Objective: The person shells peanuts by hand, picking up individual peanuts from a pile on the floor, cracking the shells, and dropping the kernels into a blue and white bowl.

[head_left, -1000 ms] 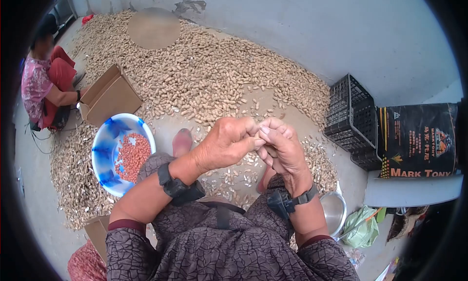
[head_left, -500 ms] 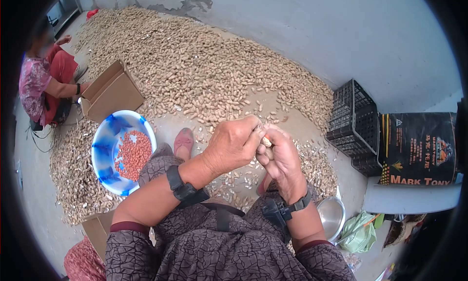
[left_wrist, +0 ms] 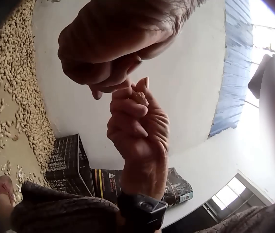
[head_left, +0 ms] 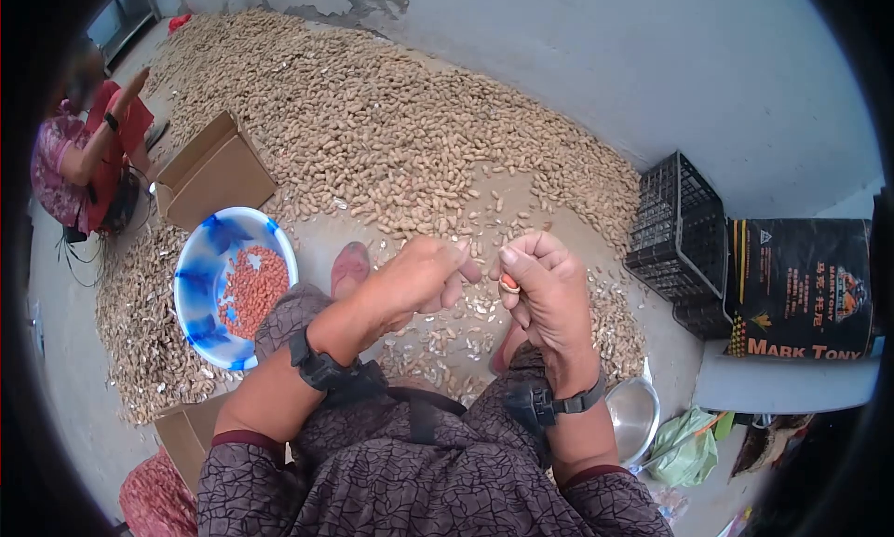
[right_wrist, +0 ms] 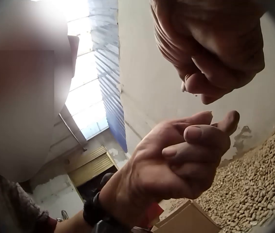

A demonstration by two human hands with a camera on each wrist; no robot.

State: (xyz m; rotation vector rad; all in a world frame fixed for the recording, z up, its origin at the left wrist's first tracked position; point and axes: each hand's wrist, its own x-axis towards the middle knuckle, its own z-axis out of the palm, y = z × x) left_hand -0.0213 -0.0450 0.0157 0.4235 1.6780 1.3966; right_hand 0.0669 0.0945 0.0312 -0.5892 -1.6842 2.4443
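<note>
In the head view my right hand (head_left: 551,290) pinches a split peanut (head_left: 508,284) between thumb and fingers, a reddish kernel showing in the pale shell. The left wrist view shows the peanut (left_wrist: 140,98) at those fingertips too. My left hand (head_left: 419,281) is a short gap away to the left, its fingers curled. Seen from the right wrist, the left hand (right_wrist: 181,155) has thumb and index tip close together with nothing visible between them. A blue-and-white basin (head_left: 191,299) with reddish shelled peanuts (head_left: 256,290) stands left of my left forearm.
A large heap of unshelled peanuts (head_left: 391,127) spreads along the wall. Shells (head_left: 140,323) litter the floor at left. Another person (head_left: 88,155) sits beside a cardboard box (head_left: 219,169). Black crates (head_left: 675,230), a printed sack (head_left: 801,285) and a metal bowl (head_left: 633,416) are at right.
My hands were together on the peanut; the left has since drawn away to the left. The kernel now shows in my right hand. The other person's arm has risen.
</note>
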